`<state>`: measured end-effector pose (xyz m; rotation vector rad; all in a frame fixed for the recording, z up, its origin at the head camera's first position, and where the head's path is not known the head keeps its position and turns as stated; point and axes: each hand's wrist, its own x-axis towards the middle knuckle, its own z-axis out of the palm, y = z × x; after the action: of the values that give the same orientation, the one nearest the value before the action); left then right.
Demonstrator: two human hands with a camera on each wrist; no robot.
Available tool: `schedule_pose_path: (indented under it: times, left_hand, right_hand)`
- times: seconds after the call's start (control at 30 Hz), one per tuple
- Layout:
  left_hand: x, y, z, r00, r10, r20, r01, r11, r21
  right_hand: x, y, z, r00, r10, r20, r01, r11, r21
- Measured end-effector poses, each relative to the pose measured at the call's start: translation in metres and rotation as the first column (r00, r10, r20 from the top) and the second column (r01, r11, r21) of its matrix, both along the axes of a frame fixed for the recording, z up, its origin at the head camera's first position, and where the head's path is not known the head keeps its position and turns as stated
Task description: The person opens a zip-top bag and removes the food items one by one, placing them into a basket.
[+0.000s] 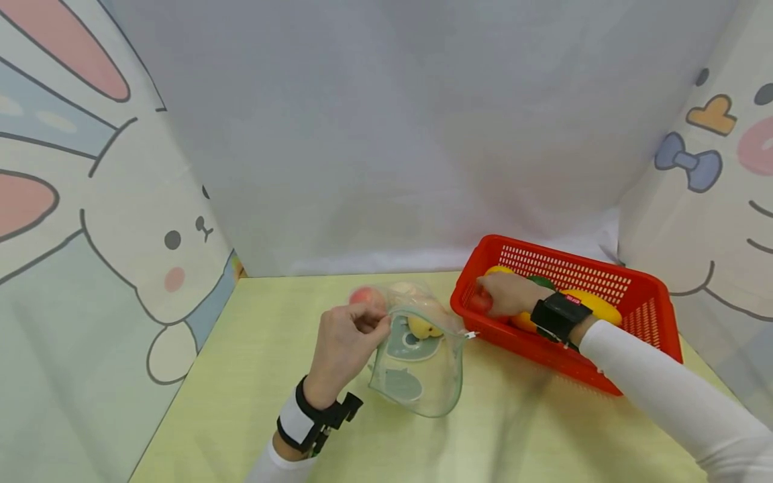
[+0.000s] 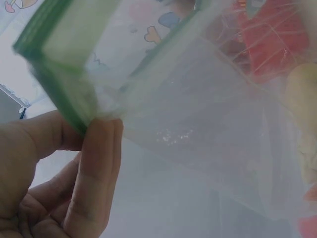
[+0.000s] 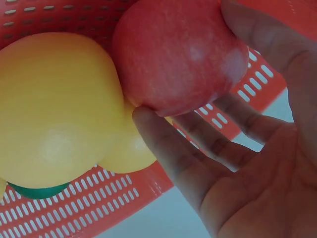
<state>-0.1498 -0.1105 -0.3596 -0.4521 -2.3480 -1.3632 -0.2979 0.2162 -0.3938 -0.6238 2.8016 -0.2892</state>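
Note:
My left hand (image 1: 350,335) pinches the green rim of a clear zip bag (image 1: 443,382) between thumb and fingers. In the left wrist view the bag's mouth stands partly open beside the left fingers. Inside the bag are a yellow fruit (image 1: 423,327) and a pinkish-red fruit (image 1: 367,296), both blurred by the plastic. Over at the red basket (image 1: 655,315), my right hand (image 1: 513,294) reaches in and holds a red apple (image 3: 181,57), thumb on one side and fingertips on the other. Large yellow fruit (image 3: 54,109) lies against the apple.
A long yellow fruit (image 1: 594,307) and something green (image 1: 541,282) also lie in the basket. The basket stands on the right of the pale yellow table (image 1: 241,402). A grey-white cloth (image 1: 392,134) hangs behind, with cartoon-printed sheets at both sides.

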Motion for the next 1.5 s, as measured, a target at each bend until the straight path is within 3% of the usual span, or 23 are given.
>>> schedule_pose_path:
  times: [0.13,0.27,0.53,0.63,0.8,0.93,1.03,1.13,1.23,1.27,1.37,1.5]
  left_hand:
    - [0.001,0.0,0.001,1.0,0.0,0.001,0.0,1.0,0.003]
    - [0.001,0.0,0.0,1.0,0.003,0.0,-0.003,1.0,0.004]
    - [0.001,0.001,-0.001,1.0,0.005,0.001,-0.005,1.0,0.014]
    - [0.001,0.002,0.0,1.0,0.007,-0.008,-0.007,1.0,0.009]
    - [0.0,0.002,-0.001,1.0,0.006,-0.013,-0.006,1.0,0.005]
    - [0.0,0.002,-0.001,1.0,0.007,-0.01,-0.007,1.0,0.005]
    - [0.0,0.002,-0.001,1.0,0.007,-0.006,-0.007,1.0,0.007]
    - [0.0,0.003,-0.001,1.0,0.005,-0.007,-0.005,1.0,0.007]
    - [0.0,0.003,-0.001,1.0,0.003,-0.006,-0.003,1.0,0.004]
    - [0.0,0.003,-0.001,1.0,0.003,-0.002,-0.003,1.0,0.005]
    - [0.001,0.003,0.0,1.0,0.005,0.01,-0.005,1.0,0.01]
    - [0.001,0.004,0.0,1.0,0.006,0.019,-0.007,1.0,0.015]
  right_hand:
    - [0.009,0.001,0.012,0.999,0.023,-0.041,-0.024,1.0,-0.019]
    - [0.023,-0.002,0.027,0.987,0.046,-0.157,-0.051,0.998,-0.03]
    - [0.065,-0.021,0.054,0.92,0.035,-0.391,-0.09,0.988,-0.124]
    - [0.086,-0.033,0.063,0.874,0.047,-0.484,-0.129,0.982,-0.138]
    - [0.122,-0.054,0.071,0.764,0.097,-0.638,-0.212,0.971,-0.107]
    - [0.146,-0.068,0.068,0.682,0.142,-0.717,-0.291,0.952,-0.089]
    - [0.159,-0.079,0.062,0.64,0.178,-0.748,-0.347,0.935,-0.074]
    - [0.165,-0.091,0.051,0.651,0.221,-0.726,-0.393,0.916,-0.074]
    - [0.165,-0.106,0.038,0.677,0.292,-0.675,-0.419,0.908,-0.028]
    - [0.164,-0.111,0.034,0.696,0.316,-0.645,-0.416,0.909,-0.004]
    - [0.155,-0.125,0.024,0.705,0.38,-0.599,-0.388,0.914,0.123]
    - [0.141,-0.14,0.01,0.73,0.397,-0.556,-0.316,0.918,0.241]
